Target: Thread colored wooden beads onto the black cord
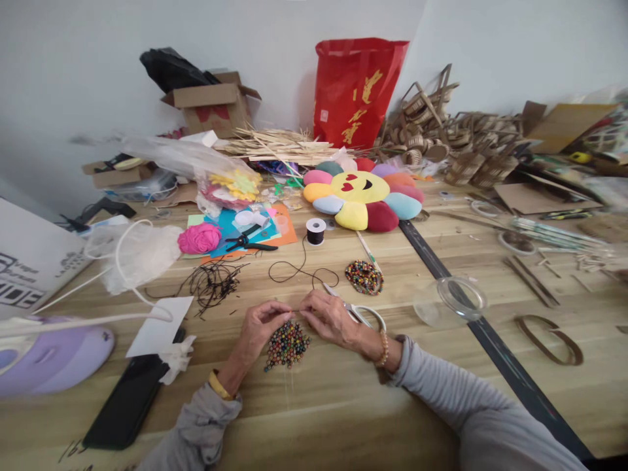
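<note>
My left hand point(267, 325) and my right hand point(328, 317) meet fingertip to fingertip above the table. Both are closed in a pinch on a short stretch of thin cord point(296, 310), hardly visible between them. Just below the fingers lies a loose pile of small multicoloured beads point(288, 345). Scissors point(360, 314) with white handles rest beside my right hand, partly covered by it. Behind the hands stands a spool of black cord point(315, 231), its loose end looping on the wood toward them. A coiled strand of beads point(364, 277) lies beyond the scissors.
On the left are a tangle of black cord point(213, 282), pink yarn point(199, 239), black pliers point(250, 244), a phone point(126, 402) and a purple iron-like appliance point(59, 353). A flower cushion point(366, 188) sits behind; a clear plastic container point(454, 302) stands right.
</note>
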Tool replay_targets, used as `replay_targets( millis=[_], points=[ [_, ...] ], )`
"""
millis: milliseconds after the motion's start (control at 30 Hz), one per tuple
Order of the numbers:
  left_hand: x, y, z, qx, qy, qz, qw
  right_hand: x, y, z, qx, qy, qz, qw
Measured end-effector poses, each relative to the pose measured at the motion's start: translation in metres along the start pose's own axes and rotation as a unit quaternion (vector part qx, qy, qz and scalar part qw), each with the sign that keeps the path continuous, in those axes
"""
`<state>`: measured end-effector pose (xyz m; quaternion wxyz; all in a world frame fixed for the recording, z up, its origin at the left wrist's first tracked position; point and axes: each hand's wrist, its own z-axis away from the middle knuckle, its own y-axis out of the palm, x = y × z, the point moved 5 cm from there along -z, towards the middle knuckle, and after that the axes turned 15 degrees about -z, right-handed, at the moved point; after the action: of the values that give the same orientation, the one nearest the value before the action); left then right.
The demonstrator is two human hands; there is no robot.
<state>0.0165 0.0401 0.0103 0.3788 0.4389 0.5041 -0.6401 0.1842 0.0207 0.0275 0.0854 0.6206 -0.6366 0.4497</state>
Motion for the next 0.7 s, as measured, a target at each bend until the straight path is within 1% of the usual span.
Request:
replay_targets(
  millis=[333,700],
  points=[
    [0.0007,0.0018,-0.0001,0.013,0.004,0.014,1.000,0.0003,-0.0001,-0.0002,0.008,0.008,-0.006,1.000],
    [0.0006,0.0029,-0.0005,0.029,-0.001,0.001,1.000,0.0005,0.0008,-0.0002,0.028,0.023,-0.016,0.999]
  ],
)
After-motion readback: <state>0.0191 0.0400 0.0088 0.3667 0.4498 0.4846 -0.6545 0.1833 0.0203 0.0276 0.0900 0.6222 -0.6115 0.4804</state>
